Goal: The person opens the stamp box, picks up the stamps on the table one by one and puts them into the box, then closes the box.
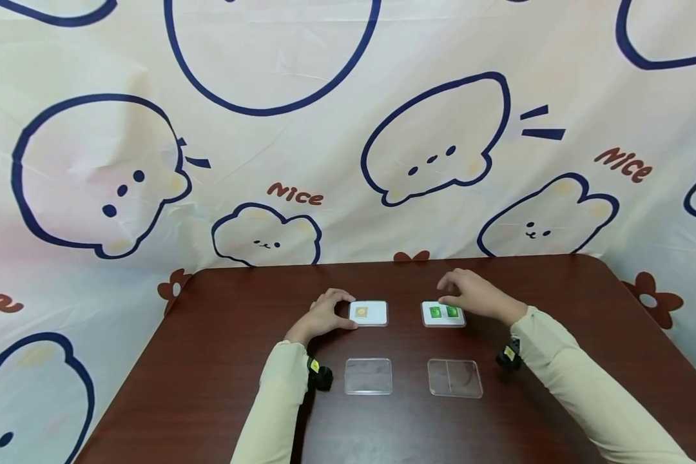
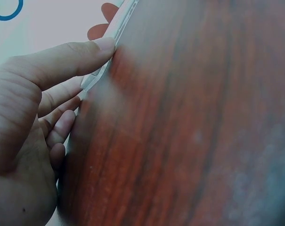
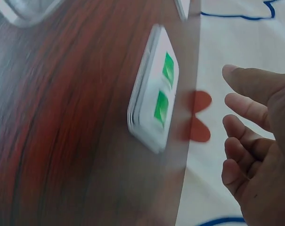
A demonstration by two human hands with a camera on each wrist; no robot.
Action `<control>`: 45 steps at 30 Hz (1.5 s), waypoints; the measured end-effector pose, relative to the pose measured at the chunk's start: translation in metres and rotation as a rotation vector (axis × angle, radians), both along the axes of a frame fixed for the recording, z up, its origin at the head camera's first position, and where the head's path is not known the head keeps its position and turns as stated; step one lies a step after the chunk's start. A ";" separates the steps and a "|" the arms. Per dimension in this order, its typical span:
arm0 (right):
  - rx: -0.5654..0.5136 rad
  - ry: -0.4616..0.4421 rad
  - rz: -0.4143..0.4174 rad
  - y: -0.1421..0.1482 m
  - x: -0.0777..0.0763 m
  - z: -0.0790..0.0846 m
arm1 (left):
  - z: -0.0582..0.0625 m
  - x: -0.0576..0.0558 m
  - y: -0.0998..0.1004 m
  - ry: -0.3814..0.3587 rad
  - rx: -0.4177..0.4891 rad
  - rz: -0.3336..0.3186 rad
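My left hand (image 1: 325, 316) grips the left end of a stack of white cards (image 1: 374, 313), thumb at the near edge and fingers at the far edge. A small yellowish picture marks its top card. In the left wrist view the thumb (image 2: 104, 44) presses the stack's edge. The right hand (image 1: 470, 293) hovers by the other white card stack (image 1: 428, 319), which shows two green pictures (image 3: 162, 106). Its fingers are loosely bent and apart from the cards in the right wrist view, holding nothing.
Two shallow clear plastic boxes lie nearer me on the dark wooden table (image 1: 226, 386): one at left (image 1: 368, 390), one at right (image 1: 465, 393). Behind the table's far edge hangs a cloth (image 1: 336, 148) printed with cartoon outlines. Both wrists wear black cameras.
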State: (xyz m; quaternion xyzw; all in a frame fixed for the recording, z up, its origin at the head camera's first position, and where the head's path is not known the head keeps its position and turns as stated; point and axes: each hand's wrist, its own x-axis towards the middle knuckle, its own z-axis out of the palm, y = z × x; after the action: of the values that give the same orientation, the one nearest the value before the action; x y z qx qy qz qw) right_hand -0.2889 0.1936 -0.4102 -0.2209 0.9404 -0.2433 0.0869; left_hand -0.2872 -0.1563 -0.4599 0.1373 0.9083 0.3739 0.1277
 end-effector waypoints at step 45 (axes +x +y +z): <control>-0.092 -0.131 -0.301 0.161 0.070 -0.023 | -0.003 0.000 0.001 -0.013 0.012 0.030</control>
State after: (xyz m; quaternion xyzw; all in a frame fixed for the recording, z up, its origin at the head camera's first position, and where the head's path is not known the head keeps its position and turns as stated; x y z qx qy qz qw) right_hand -0.2184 0.3549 -0.4330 -0.0649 0.9431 -0.3104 0.1002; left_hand -0.2874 -0.1554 -0.4631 0.1222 0.9071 0.3822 0.1270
